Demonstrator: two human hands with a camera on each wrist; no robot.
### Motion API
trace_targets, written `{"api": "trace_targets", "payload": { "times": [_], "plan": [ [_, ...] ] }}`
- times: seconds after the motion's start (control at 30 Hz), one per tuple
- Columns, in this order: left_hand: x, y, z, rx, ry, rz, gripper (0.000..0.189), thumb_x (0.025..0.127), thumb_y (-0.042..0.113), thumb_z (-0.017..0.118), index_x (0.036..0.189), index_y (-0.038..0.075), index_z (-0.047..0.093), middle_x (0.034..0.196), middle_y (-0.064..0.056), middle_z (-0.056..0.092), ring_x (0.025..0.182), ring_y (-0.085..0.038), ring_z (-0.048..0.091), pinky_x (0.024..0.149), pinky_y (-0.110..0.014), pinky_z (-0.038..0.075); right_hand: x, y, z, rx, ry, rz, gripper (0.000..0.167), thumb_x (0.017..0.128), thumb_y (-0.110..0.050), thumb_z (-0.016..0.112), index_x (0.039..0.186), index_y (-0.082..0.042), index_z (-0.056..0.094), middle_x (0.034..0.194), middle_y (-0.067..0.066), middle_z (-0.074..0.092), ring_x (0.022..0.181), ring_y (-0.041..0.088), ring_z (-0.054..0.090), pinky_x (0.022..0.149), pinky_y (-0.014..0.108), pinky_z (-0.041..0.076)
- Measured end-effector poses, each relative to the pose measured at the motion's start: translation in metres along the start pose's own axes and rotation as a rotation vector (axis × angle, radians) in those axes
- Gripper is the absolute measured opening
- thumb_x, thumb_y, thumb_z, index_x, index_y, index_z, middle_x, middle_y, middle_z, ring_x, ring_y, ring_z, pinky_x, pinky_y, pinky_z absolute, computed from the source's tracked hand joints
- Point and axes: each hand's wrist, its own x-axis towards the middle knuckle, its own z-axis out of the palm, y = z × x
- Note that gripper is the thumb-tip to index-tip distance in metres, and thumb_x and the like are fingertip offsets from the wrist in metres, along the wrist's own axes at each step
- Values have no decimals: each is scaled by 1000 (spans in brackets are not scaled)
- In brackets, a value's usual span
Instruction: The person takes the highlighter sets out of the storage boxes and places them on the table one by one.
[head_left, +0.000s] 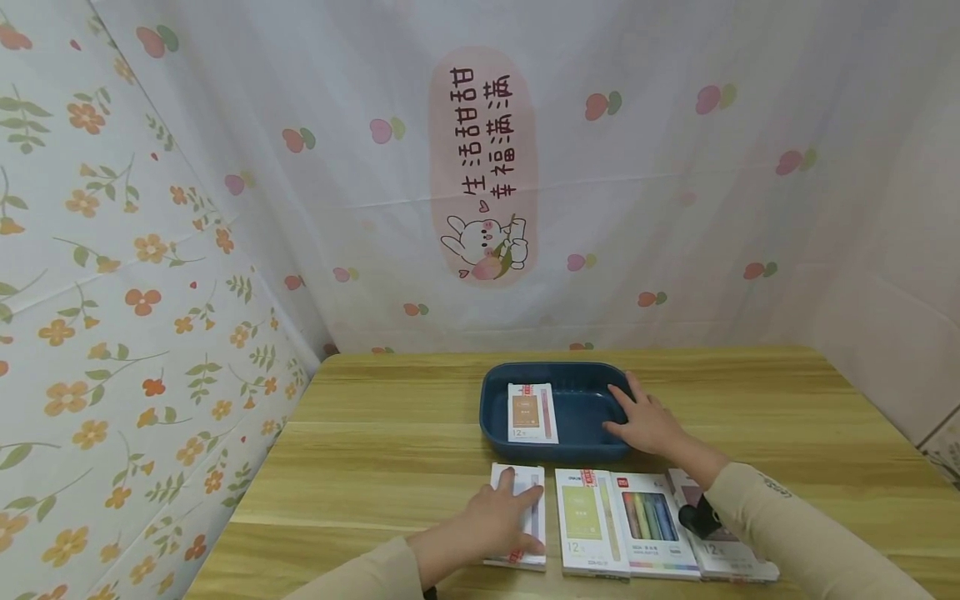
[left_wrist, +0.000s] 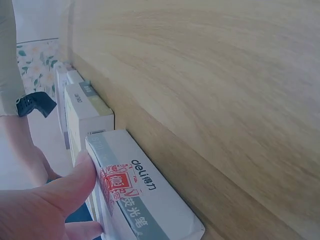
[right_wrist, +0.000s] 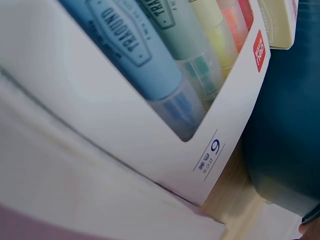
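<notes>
My left hand [head_left: 495, 521] rests on a white highlighter box [head_left: 534, 475] at the left end of a row, fingers spread over its face. In the left wrist view, the thumb [left_wrist: 77, 185] touches that box's edge, beside a red seal. A blue tray [head_left: 558, 452] stands behind the row. Inside its left half lies a white box with an orange-brown label [head_left: 527, 410]. My right hand [head_left: 648, 423] is at the tray's right end, fingers spread over the rim and no box in them.
Rightward in the row lie a yellow-labelled box [head_left: 581, 517], a windowed box of coloured highlighters [head_left: 651, 521] and a purple-labelled box [head_left: 738, 557], partly hidden by the right sleeve [head_left: 787, 517]. Everything is on a wood-grain table [head_left: 360, 467] before a printed curtain [head_left: 637, 200].
</notes>
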Motion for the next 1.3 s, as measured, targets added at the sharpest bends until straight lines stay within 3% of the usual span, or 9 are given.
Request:
{"api": "trace_targets", "payload": {
  "times": [0.4,1.3],
  "plan": [
    [-1,15,-5,42,-15,-15,74,67,59,69,133,34,47,133,-14,39,92,-31,54,80,-37,45,-2,-3,-3,14,-1,1,69,85,-32,60,139,3,33,145,31,11,114,63,33,87,70,29],
    [1,22,-4,30,-22,-40,73,67,60,68,132,34,48,131,-14,40,94,-31,54,81,-39,45,-2,-5,-5,11,-19,16,70,85,-33,59,139,3,33,146,31,11,116,62,31,89,70,27]
  ]
}}
